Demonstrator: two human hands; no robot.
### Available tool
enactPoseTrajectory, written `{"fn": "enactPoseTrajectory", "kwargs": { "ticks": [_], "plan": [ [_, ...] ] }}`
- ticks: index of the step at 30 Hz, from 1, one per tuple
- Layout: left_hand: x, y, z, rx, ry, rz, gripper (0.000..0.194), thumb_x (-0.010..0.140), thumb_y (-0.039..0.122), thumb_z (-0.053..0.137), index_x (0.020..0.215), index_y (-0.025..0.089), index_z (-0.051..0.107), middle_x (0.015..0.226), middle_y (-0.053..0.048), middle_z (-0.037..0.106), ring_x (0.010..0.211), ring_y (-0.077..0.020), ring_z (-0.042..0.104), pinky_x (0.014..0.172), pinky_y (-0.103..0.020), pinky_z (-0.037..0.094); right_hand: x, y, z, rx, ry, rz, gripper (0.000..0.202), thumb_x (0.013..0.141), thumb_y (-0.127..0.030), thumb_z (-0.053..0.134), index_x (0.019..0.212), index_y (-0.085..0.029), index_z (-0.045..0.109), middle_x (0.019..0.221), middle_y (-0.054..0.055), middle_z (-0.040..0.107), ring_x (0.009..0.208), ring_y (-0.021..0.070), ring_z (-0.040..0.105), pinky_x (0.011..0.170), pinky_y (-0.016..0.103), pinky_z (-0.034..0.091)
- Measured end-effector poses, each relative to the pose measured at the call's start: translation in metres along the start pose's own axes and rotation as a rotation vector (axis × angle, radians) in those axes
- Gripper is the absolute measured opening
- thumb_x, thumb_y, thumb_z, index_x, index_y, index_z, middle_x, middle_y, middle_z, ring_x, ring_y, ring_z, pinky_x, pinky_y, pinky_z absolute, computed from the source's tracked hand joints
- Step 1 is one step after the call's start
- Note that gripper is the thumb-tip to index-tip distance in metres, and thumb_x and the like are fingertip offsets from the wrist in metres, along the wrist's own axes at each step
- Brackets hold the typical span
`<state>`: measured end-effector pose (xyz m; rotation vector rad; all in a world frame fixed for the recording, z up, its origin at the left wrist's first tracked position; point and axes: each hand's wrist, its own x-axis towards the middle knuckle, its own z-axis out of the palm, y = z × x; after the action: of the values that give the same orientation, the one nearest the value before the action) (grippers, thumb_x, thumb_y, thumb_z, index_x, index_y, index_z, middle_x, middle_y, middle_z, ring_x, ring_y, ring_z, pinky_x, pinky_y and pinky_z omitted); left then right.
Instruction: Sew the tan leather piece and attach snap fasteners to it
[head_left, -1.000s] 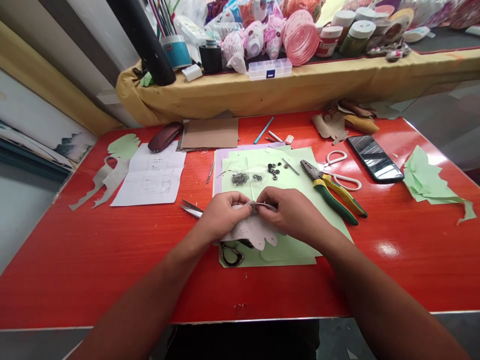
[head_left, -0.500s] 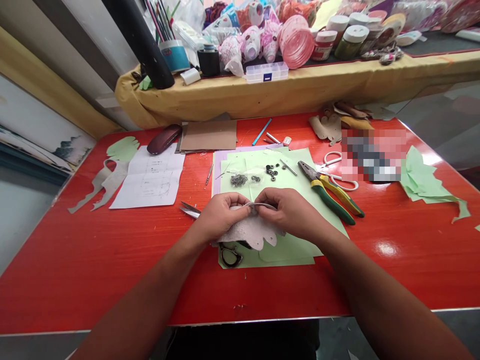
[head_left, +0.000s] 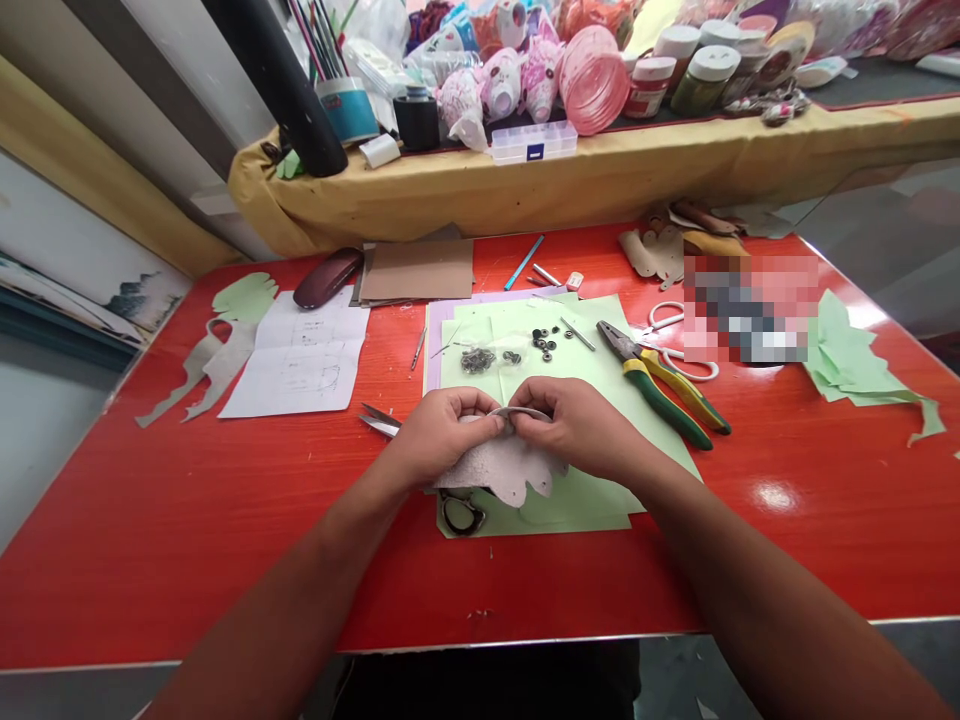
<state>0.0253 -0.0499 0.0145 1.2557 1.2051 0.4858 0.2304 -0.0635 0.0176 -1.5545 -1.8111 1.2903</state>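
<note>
A light grey piece with a scalloped, holed edge (head_left: 499,468) is pinched at its upper edge between both hands, above the green sheets (head_left: 585,510). My left hand (head_left: 450,430) grips it from the left, fingers closed. From the right, my right hand (head_left: 566,420) has its thumb and fingers closed on the same folded edge. Scissors (head_left: 381,420) lie partly under the piece, one dark handle loop showing below it. Just beyond the hands are small black round parts (head_left: 543,343) and a clear bag of dark bits (head_left: 478,360).
Pliers with green and yellow handles (head_left: 667,385) and white-handled scissors (head_left: 679,358) lie to the right. A drawn-on white paper (head_left: 296,355), a maroon case (head_left: 328,278) and brown boards (head_left: 417,271) are at the left and back. Green paper scraps (head_left: 855,355) lie far right.
Both hands keep their grip in nearly the same place. The lower part of the grey piece has shifted slightly, covering more of the dark part beneath it.
</note>
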Motion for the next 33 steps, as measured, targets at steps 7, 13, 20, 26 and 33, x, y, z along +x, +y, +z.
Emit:
{"fn": "enactPoseTrajectory", "kwargs": {
  "ticks": [7, 13, 20, 26, 33],
  "plan": [
    [0.001, -0.0007, -0.0019, -0.048, -0.024, 0.014, 0.025, 0.073, 0.039, 0.079, 0.085, 0.017, 0.074, 0.077, 0.0, 0.067, 0.066, -0.0134, 0.055, 0.059, -0.025, 0.041, -0.0004, 0.0009, 0.0008, 0.066, -0.023, 0.007, 0.007, 0.085, -0.027, 0.062, 0.085, -0.022, 0.066, 0.072, -0.002, 0.064, 0.054, 0.012, 0.052, 0.044, 0.022, 0.037],
    [0.0026, -0.005, 0.005, -0.004, 0.046, 0.008, 0.025, 0.072, 0.038, 0.074, 0.084, 0.017, 0.068, 0.069, 0.002, 0.059, 0.058, -0.0118, 0.048, 0.053, -0.024, 0.033, 0.0016, 0.0024, 0.003, 0.021, -0.013, -0.029, 0.008, 0.088, -0.027, 0.061, 0.085, -0.021, 0.066, 0.074, -0.002, 0.066, 0.062, 0.0138, 0.054, 0.05, 0.024, 0.038],
    [0.0024, -0.0055, 0.005, 0.176, 0.161, 0.112, 0.02, 0.078, 0.036, 0.069, 0.084, 0.017, 0.069, 0.07, 0.003, 0.057, 0.064, -0.0124, 0.047, 0.056, -0.024, 0.034, 0.0024, 0.007, 0.003, 0.052, -0.034, -0.102, 0.018, 0.096, -0.038, 0.06, 0.097, -0.021, 0.068, 0.083, 0.001, 0.072, 0.07, 0.0165, 0.059, 0.058, 0.027, 0.041],
    [0.0033, -0.0086, 0.0032, 0.191, 0.147, 0.141, 0.019, 0.081, 0.035, 0.068, 0.086, 0.017, 0.071, 0.075, 0.002, 0.063, 0.069, -0.0138, 0.053, 0.059, -0.024, 0.038, 0.003, 0.0083, 0.0028, 0.014, -0.005, -0.11, 0.022, 0.096, -0.042, 0.063, 0.093, -0.022, 0.068, 0.082, 0.001, 0.072, 0.072, 0.0175, 0.06, 0.06, 0.029, 0.04],
    [0.0041, -0.0083, 0.0001, 0.117, 0.104, 0.086, 0.029, 0.078, 0.042, 0.072, 0.091, 0.016, 0.074, 0.083, -0.002, 0.068, 0.069, -0.0148, 0.055, 0.059, -0.025, 0.039, 0.0027, 0.0075, -0.0005, 0.048, -0.021, -0.099, 0.021, 0.096, -0.041, 0.063, 0.094, -0.022, 0.07, 0.082, 0.001, 0.072, 0.071, 0.0163, 0.059, 0.06, 0.028, 0.041]
  ]
}}
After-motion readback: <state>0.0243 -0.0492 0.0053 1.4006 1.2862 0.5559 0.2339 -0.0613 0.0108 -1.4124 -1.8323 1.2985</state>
